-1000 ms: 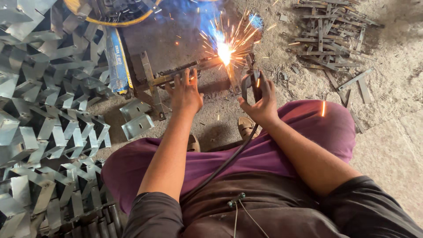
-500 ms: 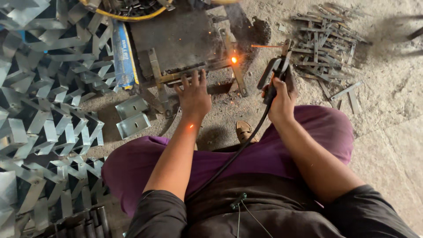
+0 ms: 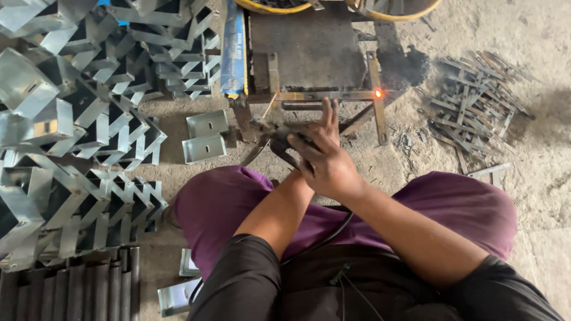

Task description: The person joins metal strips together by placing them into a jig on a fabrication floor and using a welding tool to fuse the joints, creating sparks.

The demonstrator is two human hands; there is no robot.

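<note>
My right hand (image 3: 327, 163) reaches across my lap to the left and closes around a black electrode holder (image 3: 281, 142). Its fingertips point up at a flat steel bar (image 3: 321, 95) on a small dark metal work stand (image 3: 309, 47). A weld spot (image 3: 377, 93) glows orange at the bar's right end. A thin welding rod (image 3: 269, 107) sticks up from the holder. The holder's black cable (image 3: 324, 241) runs back over my purple trousers. My left forearm (image 3: 270, 214) leads up under the right hand, which hides the left hand.
Stacks of bent galvanised sheet brackets (image 3: 71, 131) fill the floor at left, and two loose ones (image 3: 205, 137) lie near the stand. A pile of short metal strips (image 3: 476, 101) lies at right. Dark steel sections (image 3: 65, 291) sit bottom left. A blue box (image 3: 233, 53) leans on the stand.
The arc and sparks have stopped; only a glowing spot is left. My right hand has carried the holder from the right across to the left, over my left hand.
</note>
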